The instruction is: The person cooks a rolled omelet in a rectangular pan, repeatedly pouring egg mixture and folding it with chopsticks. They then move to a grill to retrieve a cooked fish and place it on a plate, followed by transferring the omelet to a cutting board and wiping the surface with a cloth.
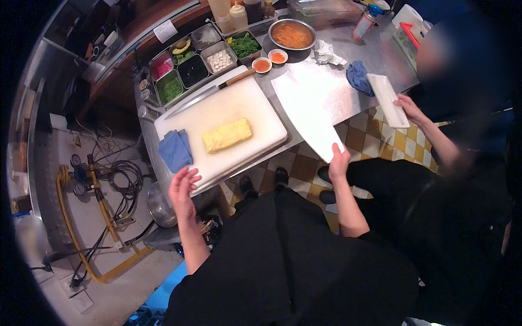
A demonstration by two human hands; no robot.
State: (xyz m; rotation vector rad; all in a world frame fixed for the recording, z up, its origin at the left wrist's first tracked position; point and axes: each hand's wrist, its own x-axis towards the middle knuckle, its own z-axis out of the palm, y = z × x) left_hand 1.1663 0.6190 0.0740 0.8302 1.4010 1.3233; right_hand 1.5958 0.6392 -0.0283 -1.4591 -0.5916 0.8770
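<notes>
A long white plate (310, 114), wide at the far end and narrow at the near one, is pinched at its near end by my right hand (340, 160). It reaches over the steel counter's front edge. My left hand (184, 187) is open at the near left corner of the white cutting board (255, 111), fingers spread, just below a folded blue cloth (175, 150). A yellow rolled omelette (227, 135) lies in the middle of the board. Behind it rests a knife (237, 79) with a wooden handle, along the board's far edge.
Metal tubs of toppings (219, 57) stand behind the board. Two small orange-filled cups (262, 66) and a steel bowl (292, 35) sit right of them. A crumpled blue cloth (359, 77) lies farther right. A person beside me holds a narrow white rectangular plate (387, 101).
</notes>
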